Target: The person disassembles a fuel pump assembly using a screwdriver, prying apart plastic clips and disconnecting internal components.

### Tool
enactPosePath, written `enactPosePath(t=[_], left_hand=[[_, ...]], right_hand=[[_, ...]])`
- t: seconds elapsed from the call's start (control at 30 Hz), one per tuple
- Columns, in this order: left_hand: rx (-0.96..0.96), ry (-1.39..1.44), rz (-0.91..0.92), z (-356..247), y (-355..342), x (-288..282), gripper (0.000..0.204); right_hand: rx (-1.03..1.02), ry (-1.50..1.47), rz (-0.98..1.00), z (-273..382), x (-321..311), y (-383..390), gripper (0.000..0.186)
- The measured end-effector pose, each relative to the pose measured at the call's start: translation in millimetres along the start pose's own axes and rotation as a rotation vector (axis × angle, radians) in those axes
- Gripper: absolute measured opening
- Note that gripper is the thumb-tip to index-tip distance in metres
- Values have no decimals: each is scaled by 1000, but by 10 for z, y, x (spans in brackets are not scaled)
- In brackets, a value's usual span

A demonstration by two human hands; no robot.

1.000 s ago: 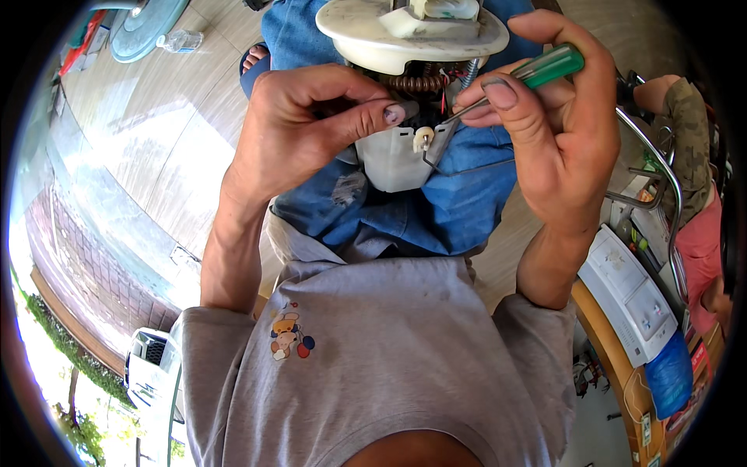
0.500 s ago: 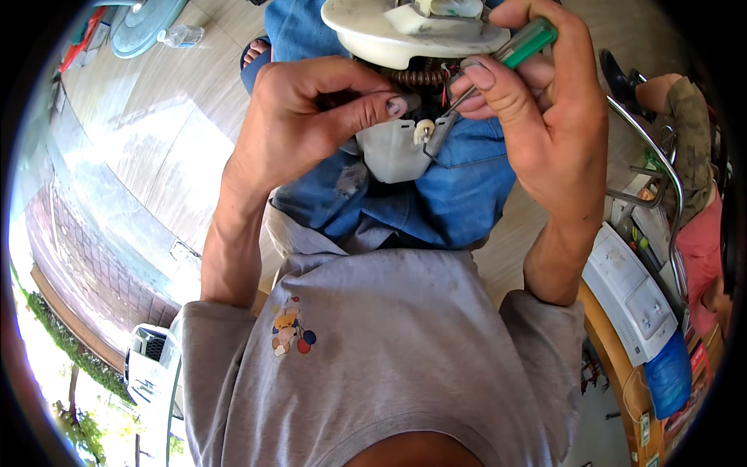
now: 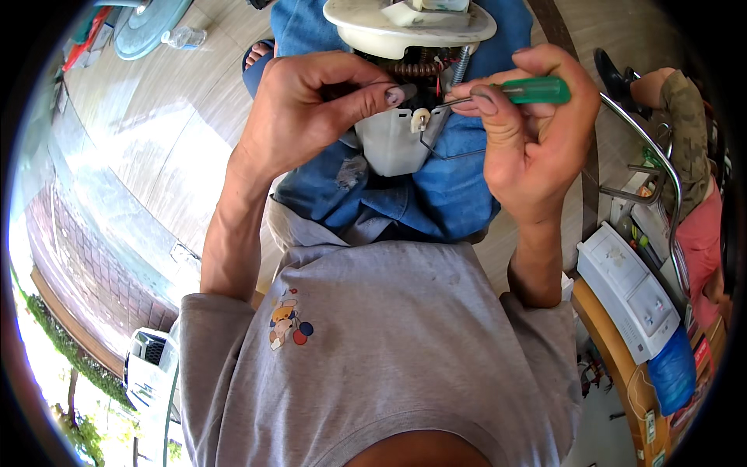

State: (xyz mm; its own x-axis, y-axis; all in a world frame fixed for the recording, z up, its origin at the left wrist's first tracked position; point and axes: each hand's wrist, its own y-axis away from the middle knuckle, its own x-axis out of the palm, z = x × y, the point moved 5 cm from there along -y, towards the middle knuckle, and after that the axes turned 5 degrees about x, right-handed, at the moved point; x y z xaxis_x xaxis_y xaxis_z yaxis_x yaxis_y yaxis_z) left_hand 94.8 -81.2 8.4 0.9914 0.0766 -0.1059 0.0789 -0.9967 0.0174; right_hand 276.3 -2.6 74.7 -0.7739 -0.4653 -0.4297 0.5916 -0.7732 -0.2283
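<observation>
An off-white plastic appliance (image 3: 405,35) rests between my thighs, with a coiled brown cord, red wires and a metal spring showing under its rounded cover. Its pale grey housing (image 3: 393,148) points toward me, with a small cream knob and a bent black wire on its edge. My right hand (image 3: 537,132) grips a screwdriver (image 3: 535,90) by its green handle. The shaft points left, its tip close to the dark parts at the housing's opening. My left hand (image 3: 315,109) is closed in a pinch at the opening's left side; what lies between thumb and finger is hard to see.
A clear plastic bottle (image 3: 184,37) lies on the tiled floor, next to a round bluish base (image 3: 148,31). To the right are a metal chair frame (image 3: 661,163), a white appliance panel (image 3: 629,292) and a blue bag (image 3: 671,373). Another person (image 3: 689,132) sits at the far right.
My right hand has moved down and slightly away from the cover, and the screwdriver has swung from a steep slant to nearly level. My left hand stays in its pinch.
</observation>
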Motion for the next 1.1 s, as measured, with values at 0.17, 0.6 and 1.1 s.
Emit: enactPosePath(t=[0.17, 0.6, 1.1], left_hand=[[29, -12, -15, 32, 6, -1, 13], [68, -18, -34, -31, 7, 6, 12], [199, -72, -77, -87, 10, 11, 15]], right_hand=[[-190, -26, -73, -95, 23, 93, 42], [-310, 86, -134, -42, -18, 211, 32], [199, 156, 228, 283, 21, -447, 27]])
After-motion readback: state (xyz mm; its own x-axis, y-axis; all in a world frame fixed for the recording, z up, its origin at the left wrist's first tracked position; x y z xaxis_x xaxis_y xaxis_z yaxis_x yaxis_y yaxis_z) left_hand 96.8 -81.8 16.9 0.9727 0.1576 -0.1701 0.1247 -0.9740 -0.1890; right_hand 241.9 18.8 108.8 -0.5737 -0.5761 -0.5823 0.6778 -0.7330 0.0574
